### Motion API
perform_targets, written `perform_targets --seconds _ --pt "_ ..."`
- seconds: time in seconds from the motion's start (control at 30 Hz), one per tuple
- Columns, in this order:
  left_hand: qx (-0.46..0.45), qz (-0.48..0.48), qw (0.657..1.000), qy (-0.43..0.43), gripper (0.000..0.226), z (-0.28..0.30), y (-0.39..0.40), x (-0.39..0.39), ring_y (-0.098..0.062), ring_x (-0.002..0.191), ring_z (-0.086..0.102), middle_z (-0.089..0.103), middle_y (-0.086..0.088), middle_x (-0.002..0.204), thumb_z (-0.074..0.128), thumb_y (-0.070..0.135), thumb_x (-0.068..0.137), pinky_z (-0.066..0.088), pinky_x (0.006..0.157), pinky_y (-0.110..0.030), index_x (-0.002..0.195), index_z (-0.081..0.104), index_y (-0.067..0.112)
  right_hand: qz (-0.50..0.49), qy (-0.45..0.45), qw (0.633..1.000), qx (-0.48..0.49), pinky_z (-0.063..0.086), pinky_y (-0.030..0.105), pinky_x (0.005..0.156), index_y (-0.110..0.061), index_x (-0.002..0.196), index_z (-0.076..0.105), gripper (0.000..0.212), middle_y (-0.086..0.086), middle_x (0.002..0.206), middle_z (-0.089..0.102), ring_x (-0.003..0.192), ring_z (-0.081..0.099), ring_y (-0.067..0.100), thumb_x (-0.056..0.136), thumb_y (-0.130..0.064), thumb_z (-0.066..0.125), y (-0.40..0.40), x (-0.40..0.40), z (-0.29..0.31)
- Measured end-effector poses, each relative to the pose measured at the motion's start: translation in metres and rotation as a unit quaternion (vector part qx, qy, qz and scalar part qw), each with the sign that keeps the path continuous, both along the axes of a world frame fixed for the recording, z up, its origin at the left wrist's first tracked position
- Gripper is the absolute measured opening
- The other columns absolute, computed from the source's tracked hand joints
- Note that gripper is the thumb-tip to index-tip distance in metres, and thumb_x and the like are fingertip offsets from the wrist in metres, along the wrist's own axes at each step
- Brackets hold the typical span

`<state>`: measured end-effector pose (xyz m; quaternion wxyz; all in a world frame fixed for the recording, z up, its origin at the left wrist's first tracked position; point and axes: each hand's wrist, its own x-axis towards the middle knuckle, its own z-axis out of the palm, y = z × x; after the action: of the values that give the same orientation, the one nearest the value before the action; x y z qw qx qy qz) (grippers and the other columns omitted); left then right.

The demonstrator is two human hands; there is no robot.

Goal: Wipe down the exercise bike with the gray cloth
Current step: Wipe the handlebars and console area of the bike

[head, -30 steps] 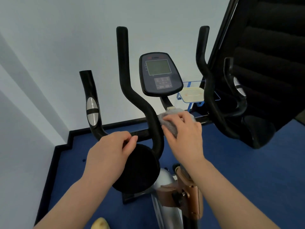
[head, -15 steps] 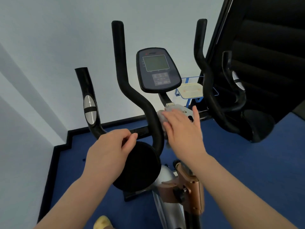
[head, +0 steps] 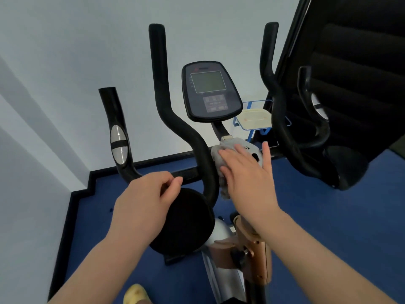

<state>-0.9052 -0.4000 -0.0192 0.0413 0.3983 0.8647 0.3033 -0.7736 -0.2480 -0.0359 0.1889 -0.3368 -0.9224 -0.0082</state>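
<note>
Exercise bike (head: 221,244) parts filled the lower middle of the view, seen from above over blue floor (head: 328,216). Nearest, at the bottom edge, a yellow shoe (head: 134,292) showed beside the silver frame, and a copper-coloured post clamp with a black knob (head: 240,254) sat just right of it. A round black pad (head: 184,220) lay above the frame.

The left hand (head: 142,205) was at the crossbar (head: 188,172), fingers curled round it with the thumb tucked near the forefinger, just inside the bend of the left outer grip (head: 116,128), which carried a silver pulse sensor (head: 118,144).

The right hand (head: 247,174) lay flat with straight, spread fingers, pressing the gray cloth (head: 219,159) against the gray stem housing (head: 252,150) at the centre of the handlebars. The cloth was bunched under the palm and fingers, its loose edge hanging beside the left inner handlebar (head: 166,102), touching it or very nearly.

Beyond the hand, a short black neck rose to the console (head: 211,93), its screen blank above a panel of buttons. The right inner handlebar (head: 274,95) and the right outer grip (head: 315,110) stood further right.

Behind these, a blue wire rack (head: 251,106) held a cream tray (head: 255,119) near the pale wall (head: 87,51), and a large black padded machine (head: 350,73) leaned in at the far right.
</note>
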Motion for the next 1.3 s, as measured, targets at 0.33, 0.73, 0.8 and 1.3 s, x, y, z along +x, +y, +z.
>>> perform_targets --seconds 0.33,0.73,0.8,1.3 --pt "0.010 -0.004 1.000 -0.020 0.039 0.002 0.001 0.000 -0.008 0.058 0.051 0.055 0.017 0.062 0.051 0.048 0.093 0.029 0.051 -0.027 0.060 0.049 0.026 -0.007 0.044 0.999 -0.018 -0.004 0.043 0.118 -0.022 0.117 0.064 0.025 -0.006 0.119 0.065 0.132 0.047 0.016 0.100 -0.026 0.046 0.003 -0.008 -0.002" --pt "0.006 -0.003 1.000 -0.024 0.040 0.002 0.002 -0.001 -0.007 0.053 0.048 0.054 0.017 0.059 0.051 0.047 0.094 0.030 0.049 -0.027 0.061 0.051 0.024 -0.034 -0.007 0.998 -0.060 -0.010 0.041 0.119 -0.030 0.104 0.061 0.044 -0.015 0.107 0.060 0.118 0.049 0.007 0.103 -0.033 0.017 0.015 -0.029 0.011" --pt "0.013 -0.001 0.999 -0.029 0.041 0.001 0.002 -0.002 -0.009 0.051 0.047 0.053 0.016 0.058 0.052 0.046 0.094 0.030 0.050 -0.027 0.060 0.050 0.024 -0.038 -0.004 0.998 -0.057 -0.011 0.040 0.118 -0.029 0.107 0.062 0.044 -0.014 0.107 0.061 0.118 0.050 0.008 0.102 -0.033 0.018 0.010 -0.026 0.008" --pt "0.016 0.002 1.000 -0.026 0.041 -0.001 0.002 -0.001 -0.003 0.058 0.050 0.054 0.019 0.059 0.052 0.048 0.093 0.028 0.049 -0.026 0.058 0.048 0.026 0.009 -0.008 0.997 -0.075 0.011 0.037 0.117 -0.025 0.112 0.061 0.033 -0.009 0.109 0.062 0.113 0.053 0.014 0.104 -0.027 0.029 0.014 -0.013 0.005"
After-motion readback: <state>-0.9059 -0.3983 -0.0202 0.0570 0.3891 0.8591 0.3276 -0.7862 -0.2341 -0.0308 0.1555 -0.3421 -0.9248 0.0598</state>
